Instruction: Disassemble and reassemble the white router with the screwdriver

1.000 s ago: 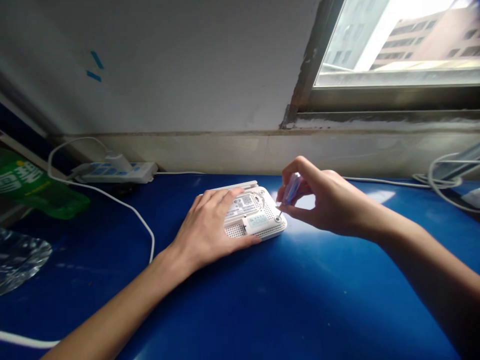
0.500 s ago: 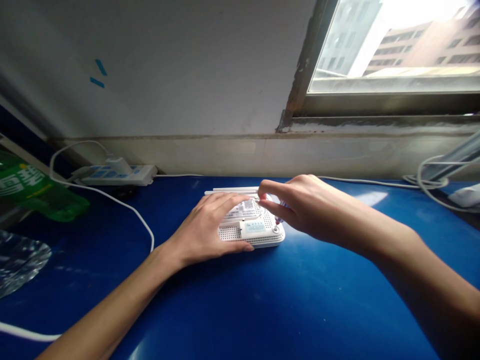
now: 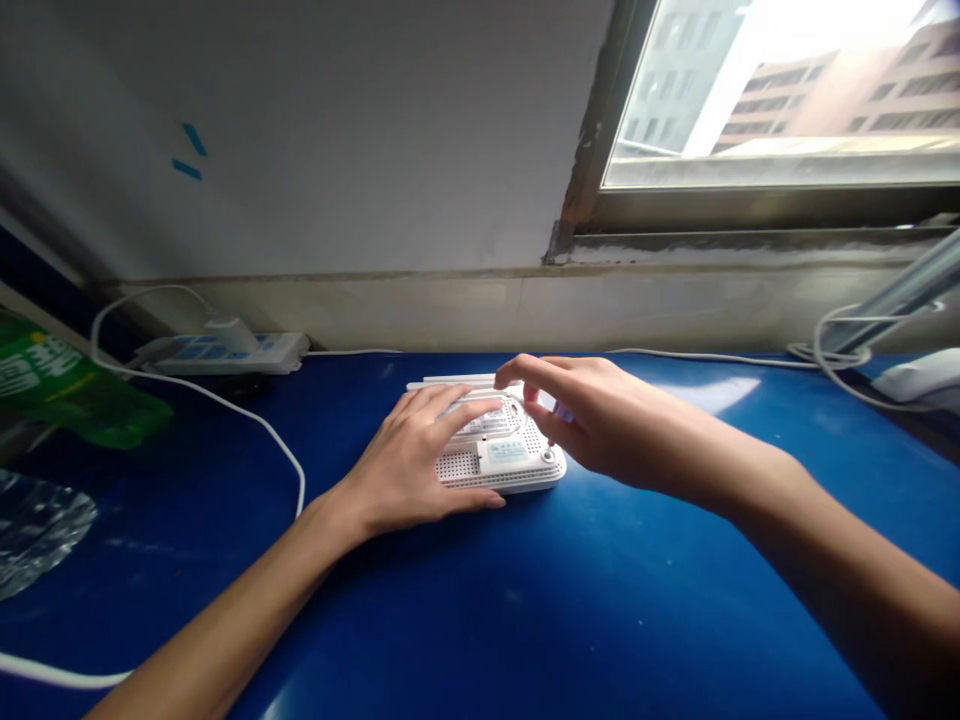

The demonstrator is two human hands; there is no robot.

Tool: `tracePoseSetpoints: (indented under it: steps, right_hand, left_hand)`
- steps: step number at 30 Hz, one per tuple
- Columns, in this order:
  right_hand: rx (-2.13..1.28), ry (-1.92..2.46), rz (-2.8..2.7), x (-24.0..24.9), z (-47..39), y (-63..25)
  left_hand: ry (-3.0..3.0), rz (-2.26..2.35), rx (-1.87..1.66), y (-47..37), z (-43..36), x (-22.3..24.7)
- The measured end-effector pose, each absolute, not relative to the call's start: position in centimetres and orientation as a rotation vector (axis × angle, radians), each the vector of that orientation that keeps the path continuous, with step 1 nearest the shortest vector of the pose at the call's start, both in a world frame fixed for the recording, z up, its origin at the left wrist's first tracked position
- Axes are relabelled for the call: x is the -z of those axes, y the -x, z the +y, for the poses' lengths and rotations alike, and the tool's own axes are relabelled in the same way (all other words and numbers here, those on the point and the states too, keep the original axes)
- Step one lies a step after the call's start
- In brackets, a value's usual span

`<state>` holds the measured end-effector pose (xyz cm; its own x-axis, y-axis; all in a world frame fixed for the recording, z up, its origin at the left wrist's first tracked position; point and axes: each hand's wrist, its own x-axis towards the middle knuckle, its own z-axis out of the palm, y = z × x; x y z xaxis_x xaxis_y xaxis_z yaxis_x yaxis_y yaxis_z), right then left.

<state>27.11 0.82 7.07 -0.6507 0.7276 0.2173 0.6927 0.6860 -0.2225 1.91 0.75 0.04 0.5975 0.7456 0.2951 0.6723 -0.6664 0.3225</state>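
A white router (image 3: 456, 466) lies upside down on the blue table, its vented, labelled underside facing up and its antennas folded along the far edge. My left hand (image 3: 409, 455) holds it from the left, with the thumb along the near side and the fingers spread over the top. Above the router's right end, my right hand (image 3: 592, 410) is closed round a small screwdriver (image 3: 553, 406) with a clear, purplish handle. Most of that handle is hidden by the fingers. The tip points down at the round screw hole (image 3: 548, 456) in the near right corner.
A white power strip (image 3: 281, 352) with a plugged-in charger stands by the wall at the back left. A green bottle (image 3: 82, 400) and crinkled clear plastic (image 3: 41, 530) lie at the left. White cables (image 3: 277, 430) run across the table; a metal post (image 3: 877, 310) stands far right.
The view has shifted slightly, moving everything a little to the left. The right hand's fingers have turned a little round the screwdriver, and the index finger is more extended. The left hand keeps its hold.
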Motion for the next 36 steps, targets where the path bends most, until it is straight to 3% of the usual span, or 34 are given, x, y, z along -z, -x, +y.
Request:
tracePoseSetpoints:
  steps: [6,14,19,27,32,36]
  right_hand:
    - [-0.309,1.022,-2.627,-7.0,1.1,-28.5]
    - [-0.250,1.198,-2.562,-6.9,1.2,-27.5]
    - [-0.238,1.092,-2.591,-6.7,1.2,-28.0]
    - [0.377,1.370,-2.662,-7.7,0.1,-27.0]
    - [0.054,1.184,-2.703,-7.8,0.8,-27.5]
    - [-0.001,1.101,-2.715,-7.7,1.2,-28.0]
  left_hand:
    - [-2.641,1.217,-0.631,-2.0,0.7,0.0]
    - [-2.628,1.268,-0.607,-2.1,0.6,0.2]
    - [-2.628,1.276,-0.598,-2.2,0.5,0.2]
    - [-2.640,1.279,-0.605,-2.2,0.5,0.2]
    - [-2.647,1.278,-0.594,-2.2,0.5,0.1]
    - [-2.652,1.265,-0.595,-2.1,0.6,0.1]
